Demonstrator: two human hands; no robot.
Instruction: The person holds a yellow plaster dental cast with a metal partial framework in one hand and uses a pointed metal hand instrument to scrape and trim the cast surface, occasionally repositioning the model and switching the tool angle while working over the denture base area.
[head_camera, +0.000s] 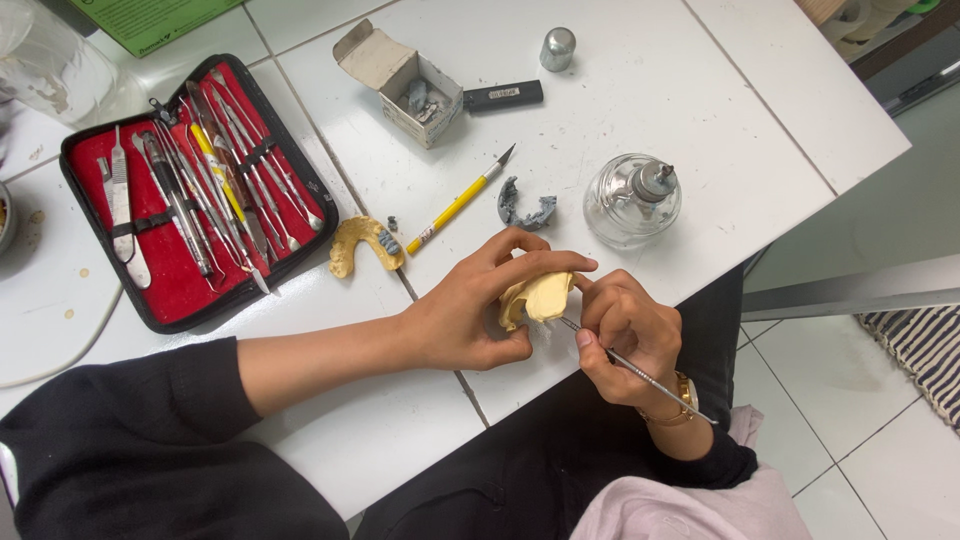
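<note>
Gripping a matte yellow plaster cast (538, 297), left hand (470, 315); right hand (625, 335) pinches thin steel carver (640, 375).

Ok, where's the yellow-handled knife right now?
In the head view the yellow-handled knife lies on the white table above the left hand, between the spare yellow cast and the grey wax piece, blade pointing toward the small cardboard box.

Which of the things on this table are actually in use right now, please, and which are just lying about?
In use: pale yellow plaster cast in left hand; thin metal instrument in right hand.

Lying about: red-lined tool case, yellow-handled knife, glass spirit lamp, open cardboard box, second yellow arch-shaped cast.
</note>
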